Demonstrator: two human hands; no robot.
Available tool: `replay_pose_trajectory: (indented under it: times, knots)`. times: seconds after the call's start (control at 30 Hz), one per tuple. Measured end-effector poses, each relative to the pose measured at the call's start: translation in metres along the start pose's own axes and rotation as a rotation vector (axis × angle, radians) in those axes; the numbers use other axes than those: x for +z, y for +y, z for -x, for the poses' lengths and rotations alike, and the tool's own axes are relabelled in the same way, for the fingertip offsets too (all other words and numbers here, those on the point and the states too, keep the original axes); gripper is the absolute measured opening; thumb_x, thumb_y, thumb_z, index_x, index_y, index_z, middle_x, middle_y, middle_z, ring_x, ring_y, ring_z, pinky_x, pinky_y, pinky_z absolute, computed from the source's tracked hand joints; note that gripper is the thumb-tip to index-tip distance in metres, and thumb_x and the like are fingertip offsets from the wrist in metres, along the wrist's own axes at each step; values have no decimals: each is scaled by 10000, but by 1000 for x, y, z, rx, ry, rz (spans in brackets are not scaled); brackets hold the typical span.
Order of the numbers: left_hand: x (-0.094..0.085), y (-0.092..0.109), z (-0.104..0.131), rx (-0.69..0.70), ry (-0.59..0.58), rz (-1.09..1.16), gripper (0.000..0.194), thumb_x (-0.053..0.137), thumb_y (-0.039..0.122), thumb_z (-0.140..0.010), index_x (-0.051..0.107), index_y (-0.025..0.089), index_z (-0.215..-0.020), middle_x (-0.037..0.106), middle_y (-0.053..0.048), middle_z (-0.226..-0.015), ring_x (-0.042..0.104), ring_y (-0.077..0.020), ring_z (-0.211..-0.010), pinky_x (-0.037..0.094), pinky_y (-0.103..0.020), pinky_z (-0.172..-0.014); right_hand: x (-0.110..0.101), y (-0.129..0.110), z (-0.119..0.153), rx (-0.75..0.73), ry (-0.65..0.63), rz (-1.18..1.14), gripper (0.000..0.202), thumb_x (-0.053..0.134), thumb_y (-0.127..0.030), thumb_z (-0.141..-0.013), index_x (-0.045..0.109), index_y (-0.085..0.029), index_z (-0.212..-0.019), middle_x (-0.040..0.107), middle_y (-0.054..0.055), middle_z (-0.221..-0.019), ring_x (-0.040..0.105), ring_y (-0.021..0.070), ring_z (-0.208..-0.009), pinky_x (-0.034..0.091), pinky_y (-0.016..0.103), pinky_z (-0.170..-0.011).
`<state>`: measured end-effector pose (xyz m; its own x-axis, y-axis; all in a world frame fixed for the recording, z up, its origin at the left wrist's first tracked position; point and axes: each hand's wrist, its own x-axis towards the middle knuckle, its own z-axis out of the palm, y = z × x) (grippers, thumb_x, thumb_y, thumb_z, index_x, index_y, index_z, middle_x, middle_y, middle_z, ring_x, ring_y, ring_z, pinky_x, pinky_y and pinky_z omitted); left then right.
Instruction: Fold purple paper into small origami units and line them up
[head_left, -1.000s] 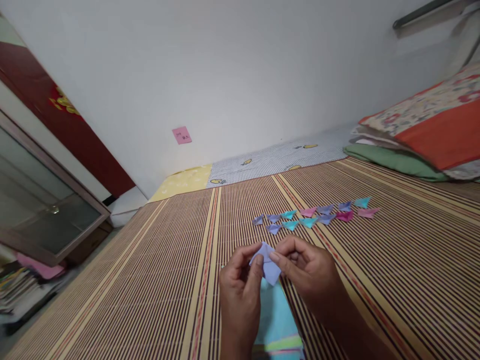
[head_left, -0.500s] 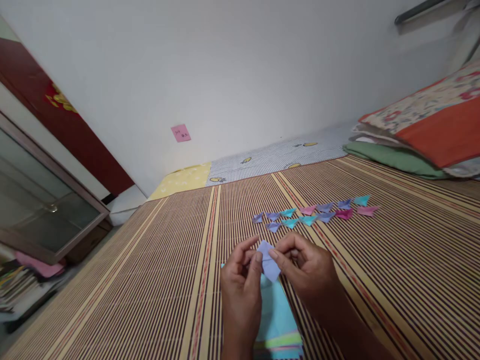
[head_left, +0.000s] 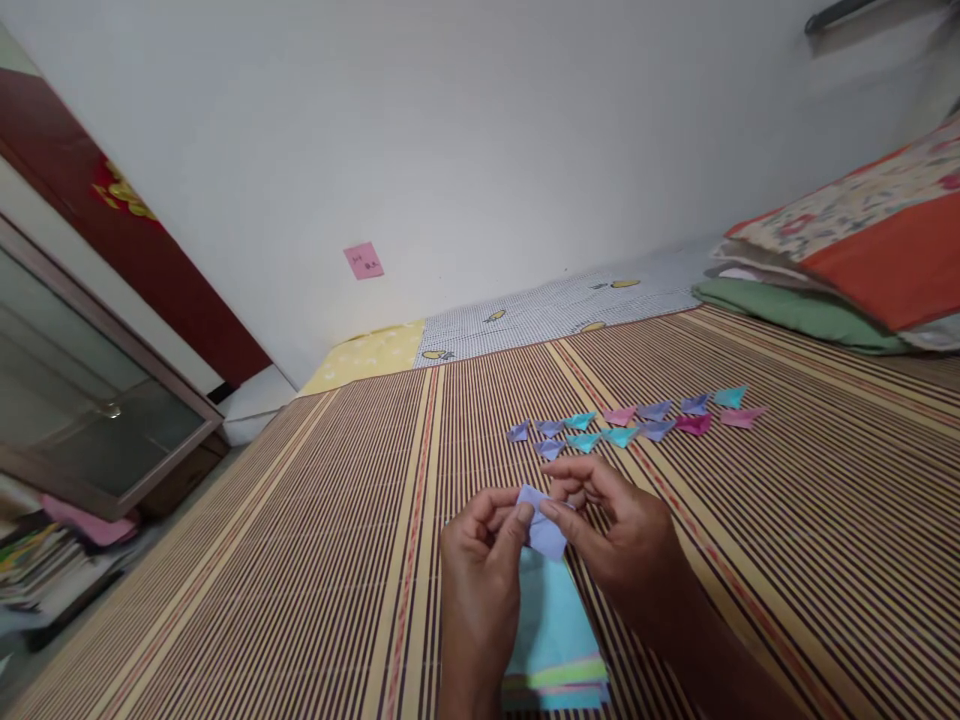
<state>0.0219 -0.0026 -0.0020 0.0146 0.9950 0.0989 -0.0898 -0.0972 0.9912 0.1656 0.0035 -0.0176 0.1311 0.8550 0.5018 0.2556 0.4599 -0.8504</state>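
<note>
A small piece of folded lavender paper (head_left: 549, 540) is held up between both hands. My left hand (head_left: 484, 560) pinches its left side with the thumb on the near face. My right hand (head_left: 619, 525) grips the right side, thumb pressed on the paper and index finger raised a little behind it. Below the hands lies a stack of coloured paper (head_left: 559, 620) with a light blue sheet on top, partly hidden by my left hand. Beyond them, two rows of small folded paper shapes (head_left: 619, 436) in blue, purple and pink rest on the striped mat (head_left: 330, 560).
At the right is a pile of bedding with an orange floral cover (head_left: 877, 270) over a green cloth (head_left: 802, 315). A pink note (head_left: 364, 261) sticks to the white wall. On the left stand a glass-fronted cabinet (head_left: 112, 400) and a pile of books (head_left: 41, 565).
The lavender paper has tilted slightly in my hands. My right index finger has lifted away from its edge, and my left fingers have curled in. The view has shifted a little.
</note>
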Motion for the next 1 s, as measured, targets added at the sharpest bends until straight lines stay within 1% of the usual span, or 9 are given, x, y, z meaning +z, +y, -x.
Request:
replay_pose_trajectory:
  times: [0.1,0.23,0.3,0.43,0.53,0.63,0.83,0.9,1.0]
  knots:
    - [-2,-1,0,14,31,-33,212,760,356,-857,765,144,-866,710,-18,-692,617,-130,-640,477,-208,-607,-5,0,-2,18,-62,-43,168,704,-284,-887,690,-209,-1037,706,16,-800,681,185,-752,547,287,-683]
    - [-4,-1,-2,34,76,-20,221,767,368,-841,763,148,-832,685,-15,-694,604,-140,-667,489,-223,-635,-10,-1,-5,135,-199,-113,154,686,-347,-913,699,-198,-876,691,2,-752,642,160,-677,495,260,-607]
    - [-6,-2,-3,37,102,-15,219,779,368,-827,759,150,-808,673,-11,-694,592,-136,-670,484,-219,-636,-11,-2,-5,138,-234,-117,188,660,-342,-933,693,-198,-817,666,-10,-718,617,151,-661,464,256,-601]
    - [-8,-5,-5,-14,100,38,226,812,371,-786,765,150,-799,689,-17,-706,592,-131,-667,481,-215,-630,-11,-3,-4,112,-239,-82,220,623,-328,-958,689,-199,-792,642,-19,-706,587,145,-668,423,262,-611]
    - [-7,-6,-6,-32,101,75,236,833,370,-762,764,149,-803,703,-23,-712,603,-134,-661,485,-221,-628,-11,-1,-4,128,-275,-102,222,586,-331,-975,699,-198,-838,649,-13,-728,591,150,-680,426,266,-617]
    - [-7,-7,-5,-1,128,90,237,835,369,-760,751,150,-791,706,-23,-718,609,-137,-664,489,-225,-631,-11,4,-5,183,-277,-149,227,564,-360,-981,701,-191,-915,642,-10,-712,597,160,-673,439,271,-616]
    - [-6,-7,-5,53,129,56,221,818,362,-788,746,153,-797,698,-19,-721,607,-135,-675,489,-222,-638,-9,9,-6,235,-248,-230,249,595,-377,-960,656,-191,-806,608,-12,-685,587,165,-671,456,279,-636]
    - [-6,-8,-6,64,129,54,218,815,361,-793,744,155,-799,699,-16,-720,608,-133,-674,488,-220,-637,-8,7,-5,210,-235,-199,207,592,-351,-960,669,-193,-850,621,-10,-693,591,166,-670,454,276,-627]
    - [-5,-9,-6,63,136,51,209,801,353,-813,732,157,-786,687,-6,-703,595,-122,-656,479,-210,-631,-9,4,-5,108,-222,-84,161,576,-289,-962,687,-199,-888,656,1,-748,601,167,-702,450,280,-655]
